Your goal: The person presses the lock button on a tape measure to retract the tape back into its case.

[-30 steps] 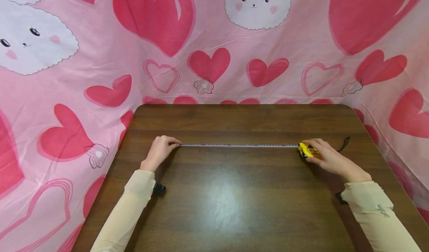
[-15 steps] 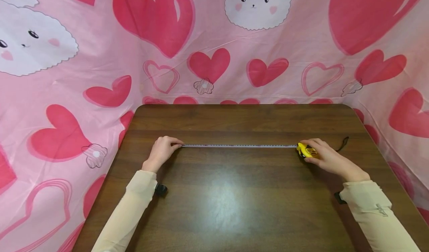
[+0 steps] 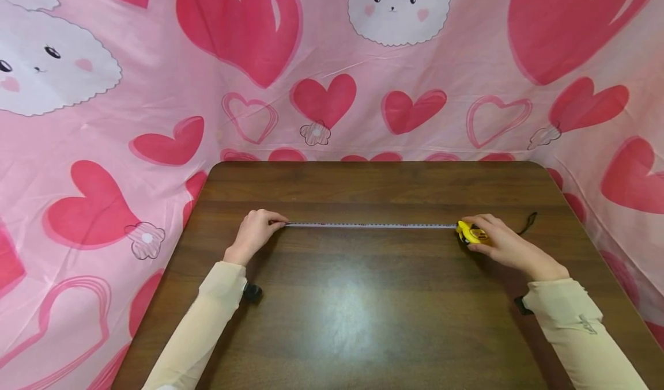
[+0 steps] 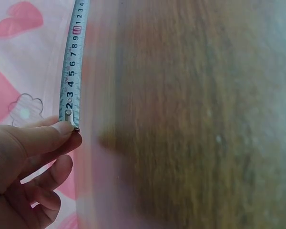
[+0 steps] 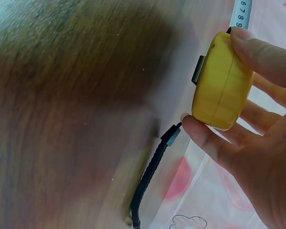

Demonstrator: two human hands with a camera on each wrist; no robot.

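A yellow tape measure (image 3: 471, 233) is gripped by my right hand (image 3: 505, 245), thumb and fingers around its case. Its white blade (image 3: 370, 226) stretches straight across to the left. My left hand (image 3: 254, 234) pinches the blade's metal end between thumb and forefinger. In the left wrist view the numbered blade (image 4: 72, 62) runs up from the pinching fingertips. The right wrist view shows the yellow case (image 5: 224, 81) with the thumb over the blade's mouth. A black wrist strap (image 5: 150, 174) trails from the case.
Both hands are over a brown wooden table (image 3: 342, 309). Pink cloth (image 3: 363, 67) printed with hearts hangs behind and at the sides. A black wrist camera (image 3: 252, 292) sits on the left sleeve, another (image 3: 523, 305) on the right.
My left hand has moved slightly right and my right hand slightly left. The exposed stretch of blade has become shorter, and both hands keep their hold.
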